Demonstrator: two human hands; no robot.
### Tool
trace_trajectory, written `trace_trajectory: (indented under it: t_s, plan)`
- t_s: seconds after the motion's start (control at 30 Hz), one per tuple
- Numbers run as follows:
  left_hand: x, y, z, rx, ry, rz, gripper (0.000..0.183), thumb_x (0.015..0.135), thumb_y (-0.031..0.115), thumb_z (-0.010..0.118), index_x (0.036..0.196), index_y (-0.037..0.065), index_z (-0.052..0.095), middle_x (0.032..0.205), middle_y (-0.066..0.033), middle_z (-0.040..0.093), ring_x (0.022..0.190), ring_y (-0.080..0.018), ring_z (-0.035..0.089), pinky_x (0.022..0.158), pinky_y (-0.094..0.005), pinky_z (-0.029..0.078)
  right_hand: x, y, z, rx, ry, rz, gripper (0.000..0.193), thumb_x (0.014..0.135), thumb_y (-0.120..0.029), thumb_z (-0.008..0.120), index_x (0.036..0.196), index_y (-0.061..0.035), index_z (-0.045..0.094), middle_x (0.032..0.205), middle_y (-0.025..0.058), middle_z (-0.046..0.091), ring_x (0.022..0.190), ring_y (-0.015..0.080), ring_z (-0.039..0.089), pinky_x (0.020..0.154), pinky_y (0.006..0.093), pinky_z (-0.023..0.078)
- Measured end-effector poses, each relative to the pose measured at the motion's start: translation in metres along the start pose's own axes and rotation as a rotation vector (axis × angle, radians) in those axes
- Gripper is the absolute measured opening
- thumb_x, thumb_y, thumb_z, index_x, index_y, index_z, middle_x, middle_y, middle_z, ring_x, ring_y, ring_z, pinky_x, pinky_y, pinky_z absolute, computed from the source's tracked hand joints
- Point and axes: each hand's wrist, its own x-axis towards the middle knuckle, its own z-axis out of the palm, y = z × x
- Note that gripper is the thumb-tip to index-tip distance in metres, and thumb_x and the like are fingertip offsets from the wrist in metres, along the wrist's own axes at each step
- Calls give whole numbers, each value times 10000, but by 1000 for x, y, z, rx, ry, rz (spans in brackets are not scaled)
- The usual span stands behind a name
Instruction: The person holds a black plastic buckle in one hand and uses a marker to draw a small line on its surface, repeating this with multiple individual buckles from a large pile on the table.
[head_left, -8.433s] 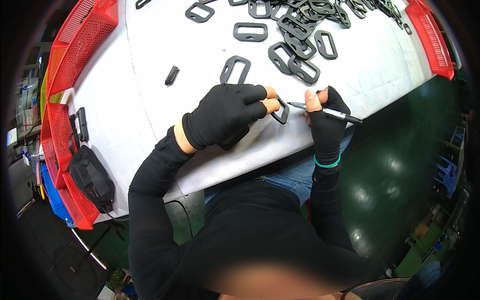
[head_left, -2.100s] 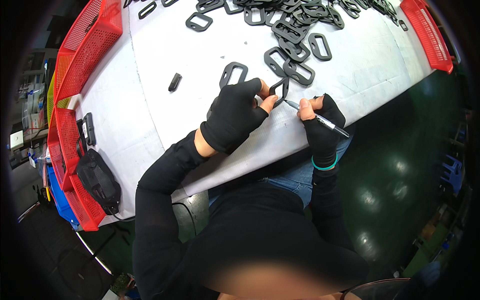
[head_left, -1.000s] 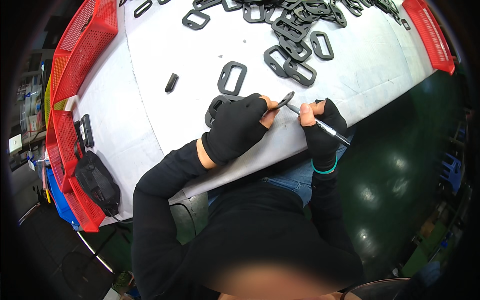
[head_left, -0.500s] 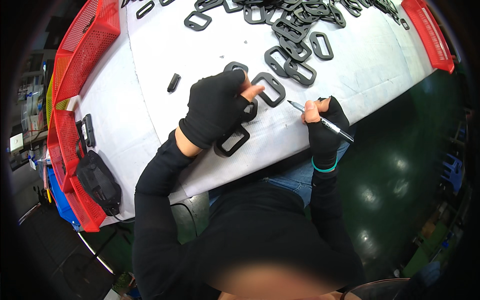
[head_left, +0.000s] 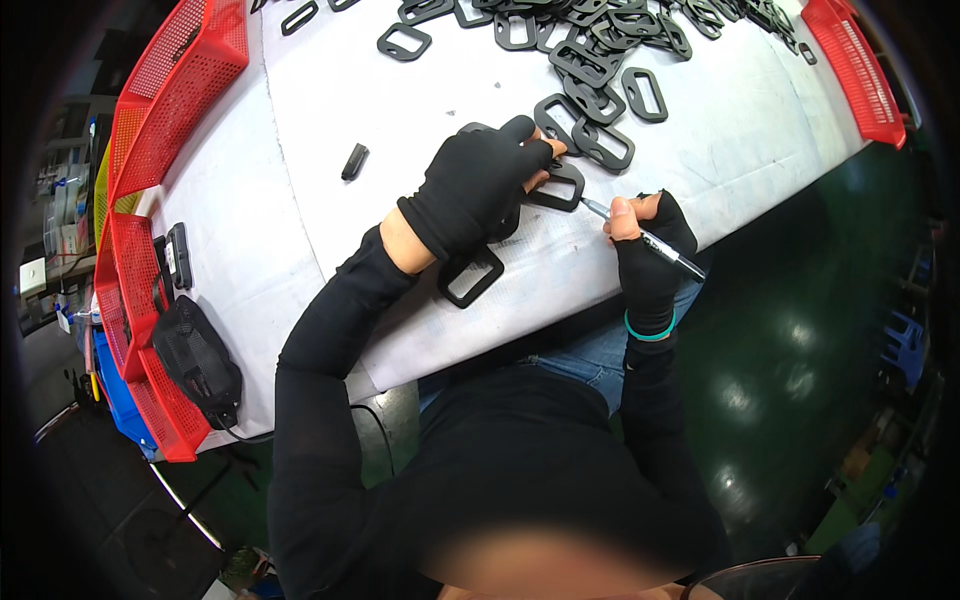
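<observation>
My left hand [head_left: 475,188], in a black fingerless glove, has its fingertips closed on the far-left end of a black plastic frame [head_left: 577,195]. This frame is a rounded rectangle with an open middle. In my right hand [head_left: 645,230], gloved the same way, is a black-and-silver marker [head_left: 672,254], its tip at the frame's right edge; whether the tip touches is hard to tell. Another black frame [head_left: 470,283] lies by my left wrist, and others are partly hidden beneath the left hand.
A heap of black frames [head_left: 585,65] covers the far side of the white table [head_left: 330,110]. The black marker cap [head_left: 354,162] lies left of my left hand. Red perforated baskets [head_left: 180,110] line the left edge, near a black mesh pouch [head_left: 197,360]. Another red basket [head_left: 855,75] stands far right.
My left hand has moved right and slightly away from me, and its fingers have closed on the frame. That frame has shifted right to the marker tip. The right hand has barely moved.
</observation>
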Motion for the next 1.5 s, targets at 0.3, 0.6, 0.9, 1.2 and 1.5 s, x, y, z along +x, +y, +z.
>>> trace_trajectory:
  t_s: [0.3, 0.6, 0.9, 1.2, 1.5]
  plan:
    - [-4, 5, -10, -964, -48, -498, 202, 852, 124, 616, 1039, 46, 617, 784, -38, 623, 574, -67, 556, 486, -213, 443, -2, 1, -6, 85, 37, 62, 146, 780, -75, 692, 760, 2, 570, 648, 24, 567, 581, 67, 501, 545, 214, 409]
    - [-14, -1, -13, -595, 62, -369, 129, 816, 115, 659, 903, 19, 652, 702, -6, 617, 589, -34, 539, 514, -183, 415, 1, -14, -4, -8, -117, 0, 165, 758, -79, 724, 811, 11, 595, 681, 20, 586, 619, 65, 520, 577, 207, 430]
    - [-22, -2, -22, -491, -21, -392, 130, 768, 132, 705, 818, 26, 649, 605, -21, 603, 504, -43, 521, 476, -209, 387, -1, -12, 16, 28, -166, 64, 142, 784, -101, 692, 787, 18, 614, 644, 42, 612, 590, 63, 551, 549, 212, 440]
    - [-22, -4, -25, -464, -46, -371, 122, 761, 131, 709, 805, 35, 648, 582, -18, 588, 493, -44, 508, 466, -209, 379, 2, -15, 18, -48, -223, -19, 140, 776, -89, 683, 753, 16, 594, 617, 42, 598, 554, 76, 542, 515, 226, 433]
    - [-22, -33, -53, -414, 46, -345, 102, 786, 53, 664, 886, 35, 653, 765, -9, 642, 582, -42, 496, 541, -196, 393, 6, -10, 0, 545, -160, 170, 176, 803, -91, 603, 747, -18, 452, 623, 60, 489, 502, 99, 463, 480, 229, 416]
